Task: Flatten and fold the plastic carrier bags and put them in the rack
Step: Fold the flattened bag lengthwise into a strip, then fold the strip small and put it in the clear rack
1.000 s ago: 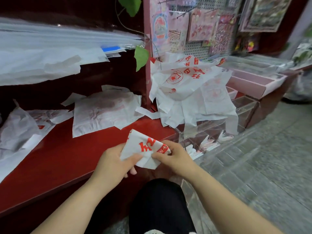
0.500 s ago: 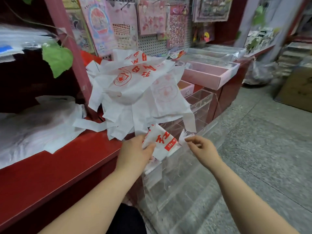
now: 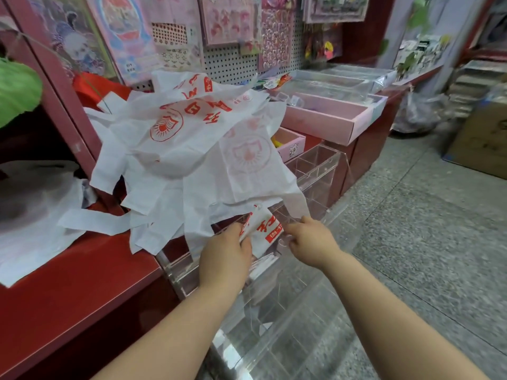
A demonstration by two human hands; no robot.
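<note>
Large red Chinese characters stood on the folded bag (image 3: 262, 229), with a small red block of white characters beside them, but tilted and creased so that none could be read surely. The loose carrier bags (image 3: 192, 138) heaped on the counter (image 3: 82, 283) bore similar large red characters, another red block with white characters and a round red emblem, all turned away from the camera and not legible. Print on the hanging sticker sheets (image 3: 233, 20) and on the cardboard box (image 3: 482, 141) was too blurred to read.
</note>
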